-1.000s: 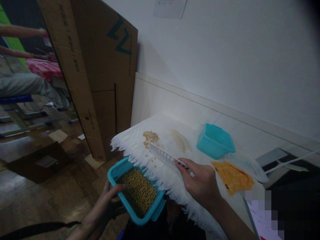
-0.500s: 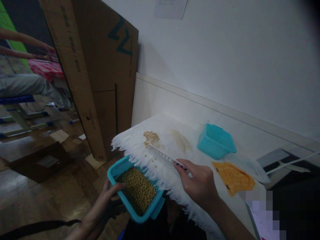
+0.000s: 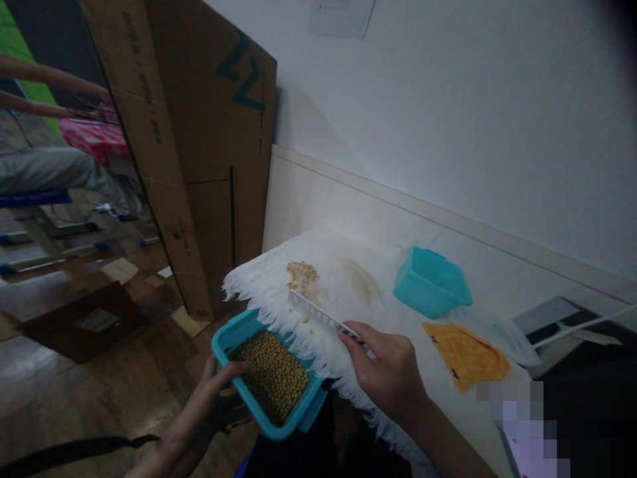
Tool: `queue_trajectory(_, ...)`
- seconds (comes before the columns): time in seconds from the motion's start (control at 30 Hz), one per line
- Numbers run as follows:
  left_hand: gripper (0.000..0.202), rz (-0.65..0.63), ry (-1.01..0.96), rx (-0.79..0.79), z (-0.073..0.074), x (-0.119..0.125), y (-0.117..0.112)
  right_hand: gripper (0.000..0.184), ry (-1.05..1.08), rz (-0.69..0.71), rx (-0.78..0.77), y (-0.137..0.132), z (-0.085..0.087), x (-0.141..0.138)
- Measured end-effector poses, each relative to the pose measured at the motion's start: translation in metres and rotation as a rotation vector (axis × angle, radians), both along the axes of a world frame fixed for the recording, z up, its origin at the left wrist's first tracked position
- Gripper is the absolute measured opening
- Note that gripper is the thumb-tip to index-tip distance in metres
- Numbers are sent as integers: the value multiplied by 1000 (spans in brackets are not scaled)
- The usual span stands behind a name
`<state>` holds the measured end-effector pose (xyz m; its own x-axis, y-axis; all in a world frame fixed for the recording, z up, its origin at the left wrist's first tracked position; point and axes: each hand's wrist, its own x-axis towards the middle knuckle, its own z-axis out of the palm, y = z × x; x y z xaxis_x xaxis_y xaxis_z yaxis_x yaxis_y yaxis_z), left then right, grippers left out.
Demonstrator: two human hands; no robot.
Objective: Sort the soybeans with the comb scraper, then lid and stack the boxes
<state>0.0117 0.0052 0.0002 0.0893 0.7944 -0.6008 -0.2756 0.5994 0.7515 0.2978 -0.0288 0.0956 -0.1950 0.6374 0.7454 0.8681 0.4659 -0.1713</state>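
Watching through the head cam from my end, I've got a teal container (image 3: 279, 433) with yellowish beans (image 3: 273, 375) in it, right at the fringed edge of a white cloth (image 3: 328, 242), some of the fringe hanging over its rim; my left hand (image 3: 212, 392) is gripping it, thumb hooked over the side; my right hand (image 3: 385, 358) is pinching one end of a white slotted tool (image 3: 313, 309), kinda like a comb, reaching in over the cloth; can't tell from this angle if its edge actually touches the fabric; just past the tip there's a small pile of beans (image 3: 302, 275), plus a few strays nearer the fringe; right of the pile is a pale patch (image 3: 359, 280), too blurry to name; further right sits a second teal tub (image 3: 423, 295), with an orange cloth or packet (image 3: 465, 355) near it; big cardboard box (image 3: 213, 126) stands off to the left; beyond that, another person's arms (image 3: 50, 76) reach over a pink-and-white cloth (image 3: 94, 136).
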Motion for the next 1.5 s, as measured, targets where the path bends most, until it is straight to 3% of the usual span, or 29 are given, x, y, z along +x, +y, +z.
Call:
queue_trajectory(0.47,81,-6,-14,20,-1,-4,-1,36,20,19,27,-19,2,-27)
queue_trajectory(0.6,86,-8,-34,23,-2,-4,0,34,112,-107,-15,-27,4,-22)
queue_trajectory(0.77,87,-15,-5,-1,4,-3,0,31,402,-327,-192,-39,-4,0)
queue_trajectory(0.93,90,-10,21,-5,10,-3,-1,34,589,-350,-337,-45,-14,1)
queue_trajectory(1.13,86,-32,16,14,10,-3,-2,40,663,-389,-331,-34,-23,2)
queue_trajectory(1.5,89,-29,1,8,5,-5,-1,39,668,-445,-357,8,-21,41)
